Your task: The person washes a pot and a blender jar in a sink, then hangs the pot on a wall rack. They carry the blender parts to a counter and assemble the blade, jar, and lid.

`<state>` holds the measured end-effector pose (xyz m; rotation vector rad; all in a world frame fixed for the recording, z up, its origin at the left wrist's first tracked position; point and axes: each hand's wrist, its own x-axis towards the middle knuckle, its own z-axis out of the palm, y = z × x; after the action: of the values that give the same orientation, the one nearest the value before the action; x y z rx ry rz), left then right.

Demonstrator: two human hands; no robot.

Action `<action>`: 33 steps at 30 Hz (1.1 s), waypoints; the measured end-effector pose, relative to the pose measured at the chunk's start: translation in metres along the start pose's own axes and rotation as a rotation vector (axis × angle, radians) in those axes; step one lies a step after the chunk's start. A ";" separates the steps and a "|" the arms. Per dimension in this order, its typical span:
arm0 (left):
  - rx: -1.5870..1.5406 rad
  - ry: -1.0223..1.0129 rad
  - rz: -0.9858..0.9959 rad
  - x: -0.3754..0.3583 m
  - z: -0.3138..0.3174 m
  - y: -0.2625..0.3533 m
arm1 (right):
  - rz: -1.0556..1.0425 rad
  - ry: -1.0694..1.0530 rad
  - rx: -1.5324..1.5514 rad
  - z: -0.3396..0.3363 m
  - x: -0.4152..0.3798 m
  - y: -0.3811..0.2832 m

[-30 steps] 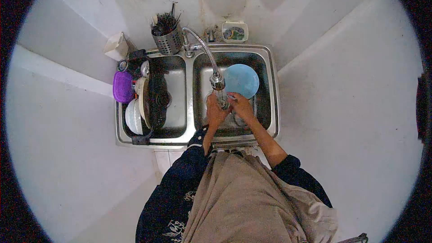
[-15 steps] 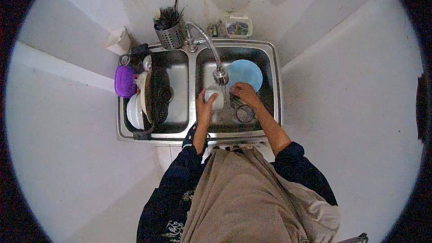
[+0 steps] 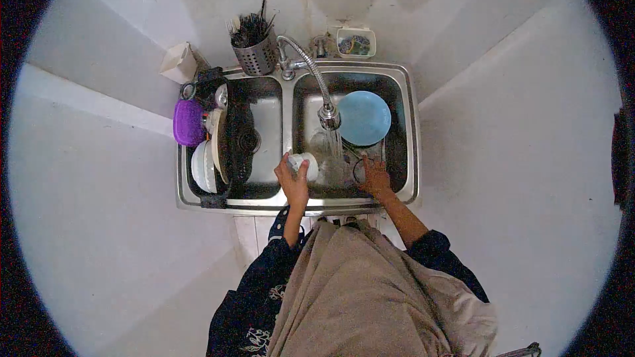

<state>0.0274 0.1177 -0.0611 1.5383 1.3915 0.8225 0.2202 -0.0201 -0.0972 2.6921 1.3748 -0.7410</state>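
Observation:
My left hand (image 3: 293, 180) holds a small white cup (image 3: 305, 164) over the divider of the double steel sink (image 3: 413, 158). My right hand (image 3: 376, 177) reaches down into the right basin, fingers on a round dark-rimmed item (image 3: 360, 170) at the bottom; whether it grips it I cannot tell. Water runs from the flexible faucet (image 3: 328, 116) between my hands. A light blue plate (image 3: 363, 118) leans in the right basin beyond my right hand.
The left basin holds a dark dish rack (image 3: 235, 142) with white plates (image 3: 204, 164) and a purple lid (image 3: 188, 122). A perforated metal utensil holder (image 3: 256, 57) and a small sponge tray (image 3: 356, 42) stand behind the sink. White counter spreads on both sides.
My left hand has drawn the white cup away from the water stream toward the left and nearer to me. My right hand dropped from near the plate to the basin bottom.

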 end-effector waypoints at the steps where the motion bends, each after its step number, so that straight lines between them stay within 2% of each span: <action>1: -0.036 -0.007 -0.033 -0.001 0.000 -0.010 | 0.019 -0.004 -0.025 -0.026 -0.011 -0.013; 2: -0.072 -0.014 -0.066 -0.003 -0.001 -0.015 | 0.038 -0.008 -0.049 -0.044 -0.019 -0.024; 5: -0.057 -0.039 -0.111 -0.009 -0.007 -0.013 | -0.116 0.194 0.051 -0.058 -0.020 -0.036; 8: -0.127 -0.060 -0.195 -0.011 -0.008 -0.001 | -0.314 0.269 0.215 -0.065 -0.003 -0.051; 14: -0.101 -0.048 -0.168 -0.008 -0.009 -0.009 | -0.342 0.257 0.235 -0.061 0.037 -0.079; 17: -0.105 -0.061 -0.150 -0.007 -0.011 -0.012 | -0.345 0.405 0.163 -0.055 0.039 -0.084; 20: -0.117 -0.073 -0.130 -0.006 -0.010 -0.020 | -0.295 0.508 0.234 -0.048 0.036 -0.085; 23: -0.089 -0.085 -0.140 -0.006 -0.008 -0.027 | -0.310 0.457 0.234 -0.049 0.040 -0.082; 26: -0.108 -0.091 -0.125 -0.004 -0.008 -0.029 | -0.335 0.573 0.327 -0.052 0.033 -0.083; 29: -0.139 -0.108 -0.138 -0.007 -0.007 -0.032 | -0.308 0.420 0.279 -0.047 0.043 -0.079; 32: -0.155 -0.094 -0.143 -0.001 -0.004 -0.035 | -0.339 0.560 0.268 -0.045 0.038 -0.080; 33: -0.157 -0.093 -0.127 -0.002 -0.004 -0.037 | -0.327 0.547 0.289 -0.044 0.038 -0.082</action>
<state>0.0089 0.1160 -0.0935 1.3372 1.3106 0.7549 0.1939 0.0690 -0.0591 3.0812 1.9977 -0.2159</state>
